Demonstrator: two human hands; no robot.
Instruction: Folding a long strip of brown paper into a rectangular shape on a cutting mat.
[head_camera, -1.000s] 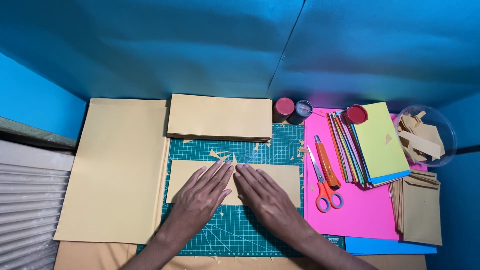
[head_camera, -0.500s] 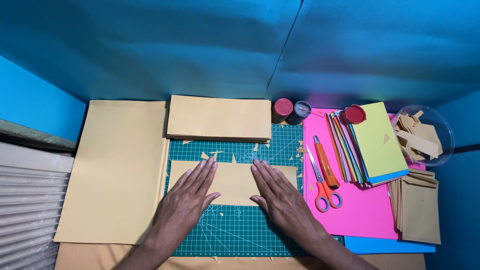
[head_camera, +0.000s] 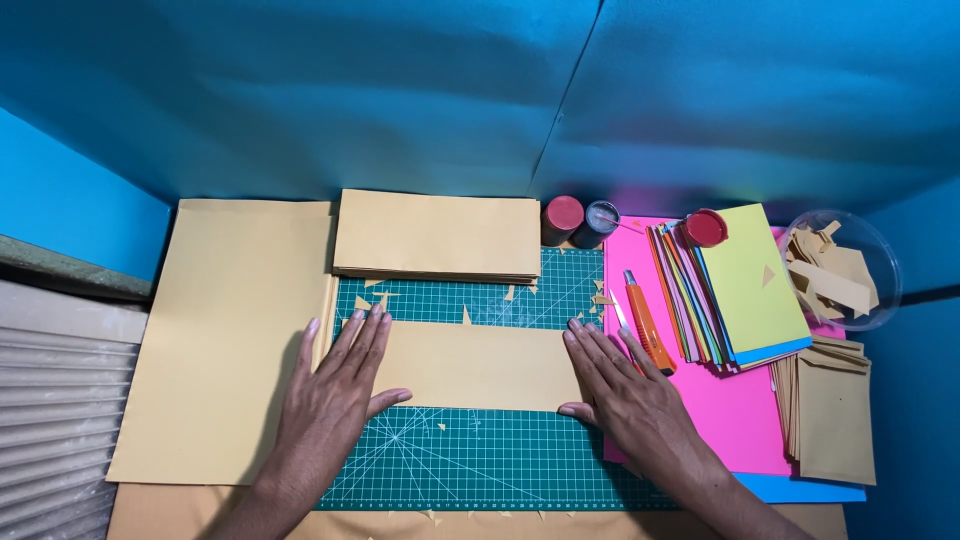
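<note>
A tan folded paper strip (head_camera: 475, 365) lies across a green cutting mat (head_camera: 480, 460). My left hand (head_camera: 340, 385) presses flat on the strip's left end, fingers spread. My right hand (head_camera: 620, 385) lies flat on its right end, partly over the scissors. Both hands hold nothing.
A large tan sheet (head_camera: 225, 330) lies left; a stack of tan paper (head_camera: 437, 235) sits behind the mat. Right: pink paper (head_camera: 720, 420), an orange utility knife (head_camera: 648, 330), coloured sheets (head_camera: 745, 285), two jars (head_camera: 580, 220), a red lid (head_camera: 704, 228), a clear bowl of scraps (head_camera: 840, 265), tan envelopes (head_camera: 830, 410).
Both hands slid apart along the strip, from its middle out to its two ends, flattening it.
</note>
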